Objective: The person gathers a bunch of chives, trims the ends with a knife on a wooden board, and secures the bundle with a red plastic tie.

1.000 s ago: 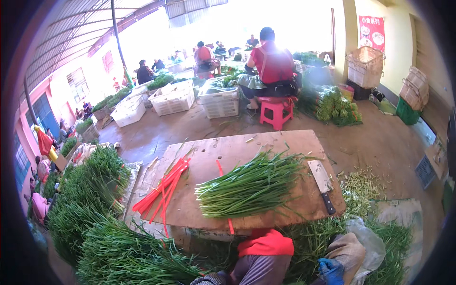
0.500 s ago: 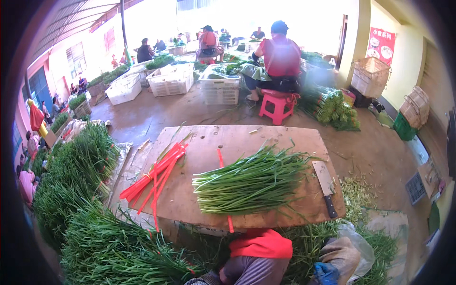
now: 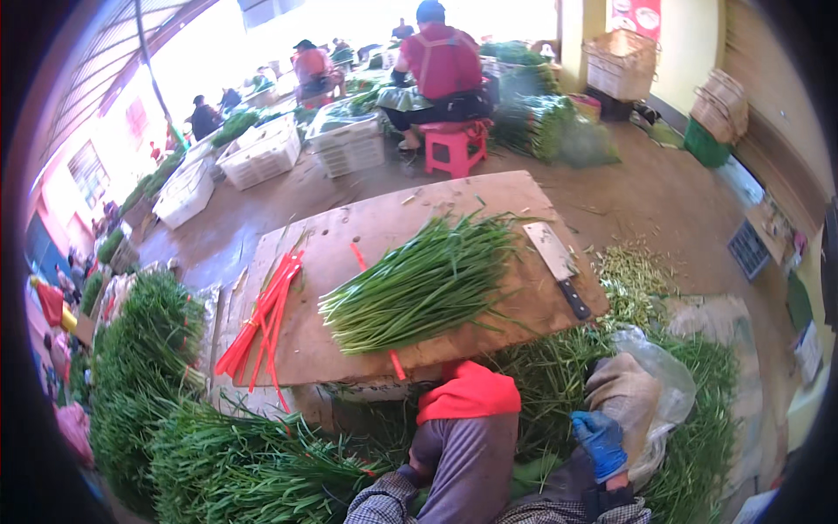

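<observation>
My right hand [image 3: 601,444], in a blue glove, is beside my right knee at the lower right. Its fingers are curled, and what they hold, if anything, is hidden. At the bottom my left forearm [image 3: 384,496] shows in a checked sleeve; the hand itself does not show. On the wooden board [image 3: 428,199] ahead lies a loose bundle of garlic chives [image 3: 419,288], resting across a red strip [image 3: 397,365]. Several more red strips [image 3: 266,319] lie in a tied bunch to its left. A cleaver [image 3: 550,253] with a black handle rests at the right.
Heaps of green chives [image 3: 253,463] crowd the left side. Trimmed stalk pieces [image 3: 637,275] and a clear plastic bag [image 3: 659,375] are at the right. Beyond the board a person [image 3: 441,65] sits on a pink stool [image 3: 454,150] near white crates [image 3: 346,144].
My view has tilted and shifted, so the board sits higher and slanted. My blue-gloved right hand has come further into view beside my knee. Chives, strips and cleaver keep their places on the board.
</observation>
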Available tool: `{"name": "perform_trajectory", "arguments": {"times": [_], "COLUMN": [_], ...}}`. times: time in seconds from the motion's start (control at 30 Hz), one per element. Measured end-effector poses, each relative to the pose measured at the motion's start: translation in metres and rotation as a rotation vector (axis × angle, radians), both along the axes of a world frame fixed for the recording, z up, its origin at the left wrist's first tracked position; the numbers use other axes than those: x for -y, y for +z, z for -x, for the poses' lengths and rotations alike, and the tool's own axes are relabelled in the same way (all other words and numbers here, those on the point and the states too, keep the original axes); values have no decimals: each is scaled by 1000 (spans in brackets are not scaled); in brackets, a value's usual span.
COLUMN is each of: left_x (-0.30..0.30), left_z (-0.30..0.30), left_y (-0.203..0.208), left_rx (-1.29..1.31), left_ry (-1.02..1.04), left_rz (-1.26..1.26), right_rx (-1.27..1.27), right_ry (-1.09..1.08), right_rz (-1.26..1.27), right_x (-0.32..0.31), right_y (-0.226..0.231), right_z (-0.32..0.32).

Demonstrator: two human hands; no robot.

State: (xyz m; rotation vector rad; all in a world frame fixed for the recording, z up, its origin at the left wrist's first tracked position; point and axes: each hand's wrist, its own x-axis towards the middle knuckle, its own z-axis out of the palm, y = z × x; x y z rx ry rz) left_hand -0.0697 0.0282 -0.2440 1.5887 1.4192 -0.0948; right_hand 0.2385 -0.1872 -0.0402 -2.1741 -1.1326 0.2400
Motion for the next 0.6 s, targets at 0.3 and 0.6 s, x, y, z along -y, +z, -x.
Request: {"name": "perform_trajectory", "arguments": {"times": [0.3,0.6], "left_x": [3,3], "left_z": [-1,-4], "left_y": [1,2], "left_rx": [-22,-32], "left_ry": [9,-14], "left_rz": [0,14], "right_rx": [-185,-134], "right_ry": [-31,-43], "right_rz": [-51,23], "right_x": [14,3], "right_y": [8,16], "right_z": [-2,0]}}
